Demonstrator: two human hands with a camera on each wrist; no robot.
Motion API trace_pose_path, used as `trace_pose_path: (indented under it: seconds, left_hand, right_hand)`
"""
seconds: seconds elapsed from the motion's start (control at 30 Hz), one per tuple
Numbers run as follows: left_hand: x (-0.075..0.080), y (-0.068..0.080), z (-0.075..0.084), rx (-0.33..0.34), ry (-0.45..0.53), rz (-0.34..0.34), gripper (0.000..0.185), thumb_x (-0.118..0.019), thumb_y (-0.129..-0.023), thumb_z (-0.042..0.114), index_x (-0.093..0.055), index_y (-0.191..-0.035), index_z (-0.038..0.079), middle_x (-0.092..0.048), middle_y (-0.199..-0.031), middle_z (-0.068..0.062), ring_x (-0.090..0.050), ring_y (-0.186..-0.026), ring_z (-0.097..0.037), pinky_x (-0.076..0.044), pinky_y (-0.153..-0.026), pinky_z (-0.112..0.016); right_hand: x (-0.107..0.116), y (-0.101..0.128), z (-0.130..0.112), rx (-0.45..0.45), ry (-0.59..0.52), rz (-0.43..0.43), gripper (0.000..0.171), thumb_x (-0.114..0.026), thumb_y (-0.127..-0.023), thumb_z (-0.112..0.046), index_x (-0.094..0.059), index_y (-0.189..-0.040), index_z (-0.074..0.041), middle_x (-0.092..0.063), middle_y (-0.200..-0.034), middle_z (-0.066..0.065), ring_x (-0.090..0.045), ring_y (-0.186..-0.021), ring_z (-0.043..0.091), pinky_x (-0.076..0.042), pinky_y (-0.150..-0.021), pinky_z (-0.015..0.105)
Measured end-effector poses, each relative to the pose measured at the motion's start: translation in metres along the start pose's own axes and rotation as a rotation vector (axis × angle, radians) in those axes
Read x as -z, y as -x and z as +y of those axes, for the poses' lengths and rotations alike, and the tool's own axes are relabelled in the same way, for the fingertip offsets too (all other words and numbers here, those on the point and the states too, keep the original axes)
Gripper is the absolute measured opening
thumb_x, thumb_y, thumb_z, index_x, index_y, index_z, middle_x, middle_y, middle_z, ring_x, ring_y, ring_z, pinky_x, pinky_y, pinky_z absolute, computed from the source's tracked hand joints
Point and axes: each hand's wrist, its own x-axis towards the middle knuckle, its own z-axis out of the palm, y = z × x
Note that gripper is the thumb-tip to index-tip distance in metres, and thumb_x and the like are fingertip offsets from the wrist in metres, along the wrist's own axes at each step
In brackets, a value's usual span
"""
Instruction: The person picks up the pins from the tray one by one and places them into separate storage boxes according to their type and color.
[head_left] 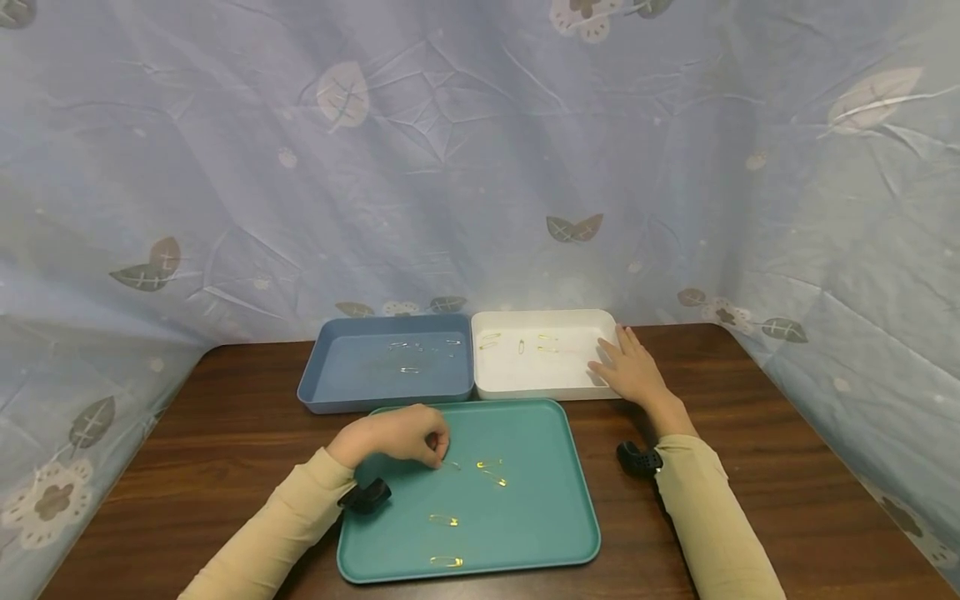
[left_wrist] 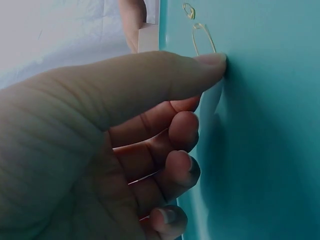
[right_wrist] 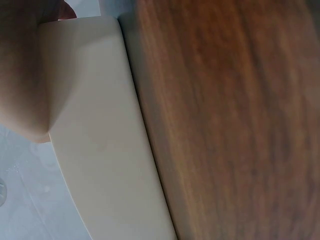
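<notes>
My left hand [head_left: 405, 433] is over the upper left of the green tray [head_left: 525, 533], thumb and index finger pinching one end of a thin safety pin [left_wrist: 195, 35]. In the left wrist view the other fingers curl loosely below the thumb, and another safety pin [left_wrist: 189, 11] lies just beyond. Several gold safety pins [head_left: 446, 561] are spread on the green tray. At the right end of the white tray [head_left: 551, 392], my right hand [head_left: 633, 371] rests on the rim with its fingers spread. The right wrist view shows part of that hand against the tray's pale outer wall [right_wrist: 105, 135].
Left of the white tray and touching it stands a blue tray [head_left: 322, 367] with several silver-looking safety pins [head_left: 409, 370]. Several gold safety pins [head_left: 521, 347] lie in the white tray. All trays stand on a dark wooden table [head_left: 187, 467], with a patterned cloth [head_left: 450, 167] hanging behind.
</notes>
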Motion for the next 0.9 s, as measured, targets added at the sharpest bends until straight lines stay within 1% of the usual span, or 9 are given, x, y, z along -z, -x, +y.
trace_pose_path:
  seconds: [0.13, 0.23, 0.37, 0.47, 0.53, 0.73, 0.9]
  left_hand:
    - [0.000, 0.000, 0.000, 0.001, 0.004, 0.012, 0.018, -0.074, -0.085, 0.013, -0.064, -0.070, 0.017, -0.051, -0.071, 0.010, -0.041, -0.060, -0.001, -0.037, -0.059, -0.018]
    - [0.001, 0.001, 0.001, -0.001, -0.001, 0.030, 0.017, -0.073, -0.085, 0.012, -0.067, -0.071, 0.018, -0.053, -0.075, 0.010, -0.042, -0.065, -0.002, -0.039, -0.061, -0.019]
    - [0.005, 0.001, 0.001, -0.010, -0.003, 0.086, 0.015, -0.071, -0.086, 0.011, -0.068, -0.073, 0.018, -0.056, -0.080, 0.007, -0.045, -0.071, -0.005, -0.043, -0.068, -0.021]
    - [0.008, 0.000, 0.002, -0.015, -0.008, 0.137, 0.014, -0.071, -0.087, 0.011, -0.066, -0.075, 0.018, -0.056, -0.082, 0.005, -0.047, -0.074, -0.006, -0.046, -0.073, -0.024]
    - [0.009, 0.000, 0.003, -0.011, -0.015, 0.159, 0.014, -0.071, -0.088, 0.013, -0.065, -0.077, 0.018, -0.056, -0.082, 0.005, -0.048, -0.076, -0.007, -0.047, -0.076, -0.025]
    - [0.015, -0.003, 0.005, -0.009, -0.038, 0.204, 0.012, -0.072, -0.088, 0.017, -0.063, -0.079, 0.018, -0.055, -0.084, 0.005, -0.049, -0.079, -0.008, -0.046, -0.077, -0.027]
    - [0.022, -0.010, 0.006, -0.002, -0.109, 0.283, 0.013, -0.073, -0.087, 0.018, -0.064, -0.078, 0.020, -0.055, -0.084, 0.006, -0.049, -0.080, -0.008, -0.045, -0.077, -0.027]
  right_hand:
    - [0.000, 0.000, 0.000, 0.002, 0.003, 0.002, 0.067, -0.045, -0.100, -0.044, -0.033, -0.150, 0.000, -0.004, -0.160, 0.031, -0.002, -0.148, 0.048, -0.011, -0.117, 0.065]
    - [0.000, 0.000, 0.000, 0.002, 0.009, -0.001, 0.067, -0.045, -0.100, -0.043, -0.033, -0.150, 0.000, -0.004, -0.160, 0.031, -0.003, -0.148, 0.048, -0.012, -0.117, 0.064]
    - [-0.001, -0.001, 0.000, 0.002, 0.015, -0.004, 0.067, -0.044, -0.100, -0.044, -0.033, -0.150, 0.000, -0.004, -0.160, 0.030, -0.002, -0.148, 0.048, -0.011, -0.117, 0.064]
    - [-0.001, -0.001, 0.000, 0.000, 0.009, -0.003, 0.067, -0.044, -0.100, -0.044, -0.033, -0.150, -0.001, -0.004, -0.160, 0.030, -0.002, -0.149, 0.047, -0.011, -0.117, 0.064]
    - [-0.001, 0.000, 0.000, 0.001, 0.006, -0.002, 0.066, -0.045, -0.100, -0.043, -0.033, -0.150, -0.001, -0.004, -0.160, 0.030, -0.002, -0.149, 0.047, -0.011, -0.117, 0.064]
    - [0.000, 0.000, -0.001, 0.001, 0.005, -0.007, 0.067, -0.045, -0.100, -0.044, -0.033, -0.150, -0.001, -0.004, -0.160, 0.030, -0.002, -0.148, 0.048, -0.012, -0.117, 0.064]
    - [0.000, 0.000, -0.001, 0.002, -0.001, -0.005, 0.067, -0.045, -0.100, -0.043, -0.033, -0.150, -0.001, -0.004, -0.160, 0.030, -0.002, -0.148, 0.048, -0.011, -0.117, 0.065]
